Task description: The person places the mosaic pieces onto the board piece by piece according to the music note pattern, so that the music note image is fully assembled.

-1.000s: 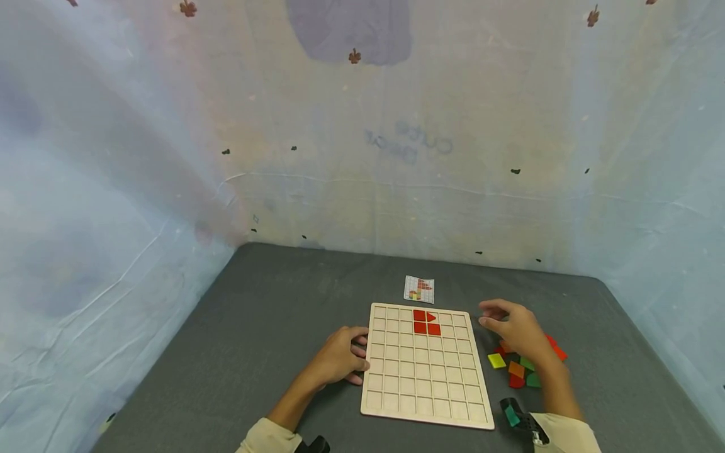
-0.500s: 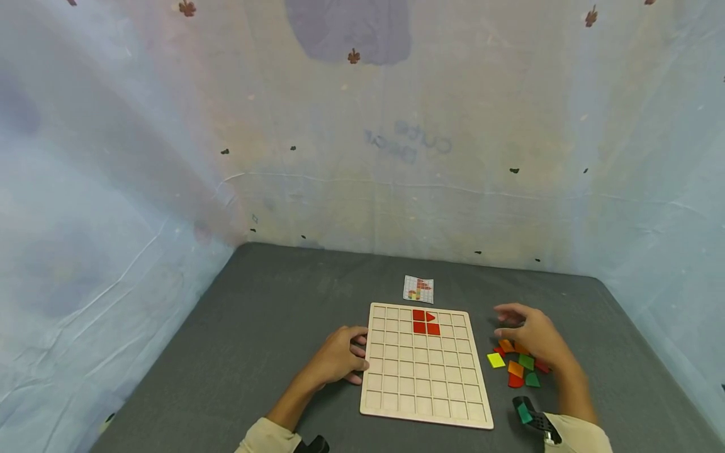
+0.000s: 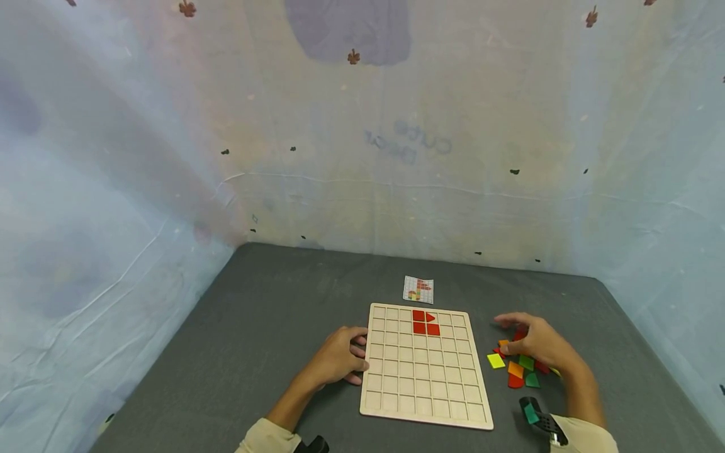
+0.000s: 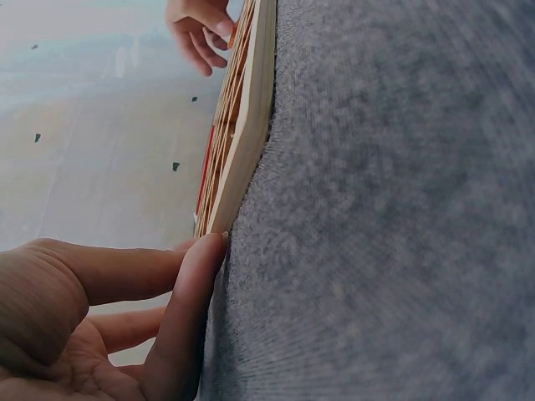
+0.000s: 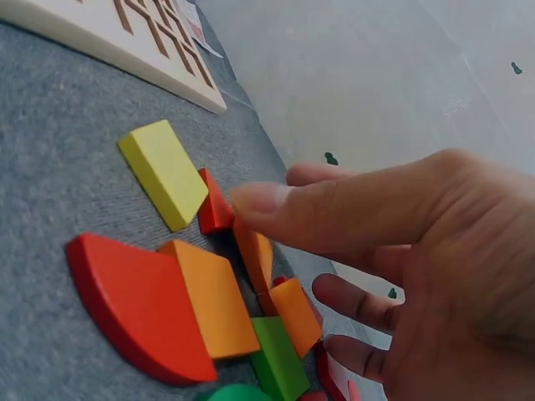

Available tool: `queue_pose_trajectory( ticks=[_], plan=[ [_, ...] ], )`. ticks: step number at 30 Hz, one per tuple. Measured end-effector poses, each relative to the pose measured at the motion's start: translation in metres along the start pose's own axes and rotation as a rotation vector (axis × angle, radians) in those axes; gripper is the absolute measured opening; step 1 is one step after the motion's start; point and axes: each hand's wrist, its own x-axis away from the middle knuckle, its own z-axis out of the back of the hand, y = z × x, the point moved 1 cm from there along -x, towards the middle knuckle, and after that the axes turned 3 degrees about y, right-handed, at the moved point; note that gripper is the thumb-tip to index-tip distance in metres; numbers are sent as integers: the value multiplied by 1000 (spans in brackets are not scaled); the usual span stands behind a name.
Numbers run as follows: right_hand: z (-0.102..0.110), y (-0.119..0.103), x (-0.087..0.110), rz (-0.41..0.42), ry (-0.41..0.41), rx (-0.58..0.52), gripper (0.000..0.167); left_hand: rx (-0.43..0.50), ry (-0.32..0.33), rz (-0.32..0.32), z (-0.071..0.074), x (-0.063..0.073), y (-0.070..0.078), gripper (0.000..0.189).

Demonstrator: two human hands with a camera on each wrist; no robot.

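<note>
Your right hand has lowered, spread, over coloured pieces. Your left hand, also spread, touches the board.

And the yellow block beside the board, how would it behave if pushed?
The yellow block looks rigid, given its crisp edges. Lying flat on its broad face, it would probably slide rather than tip. The textured table surface may add some drag.

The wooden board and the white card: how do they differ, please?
The wooden board is larger than the white card. The left hand touches the board; neither hand touches the card. The board bears red pieces, the card a printed picture. Both show grids.
</note>
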Motion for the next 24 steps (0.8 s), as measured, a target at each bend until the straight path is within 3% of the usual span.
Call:
queue_pose_trajectory(
  ticks=[12, 18, 24],
  plan=[
    [-7, 0, -2, -1, 36, 29, 51, 0, -1, -6, 0, 0, 0, 70],
    [-2, -1, 2, 3, -39, -65, 50, -4, 0, -7, 0, 0, -1, 70],
    [-4, 1, -1, 29, -66, -16, 39, 1, 1, -5, -1, 0, -1, 70]
  ],
)
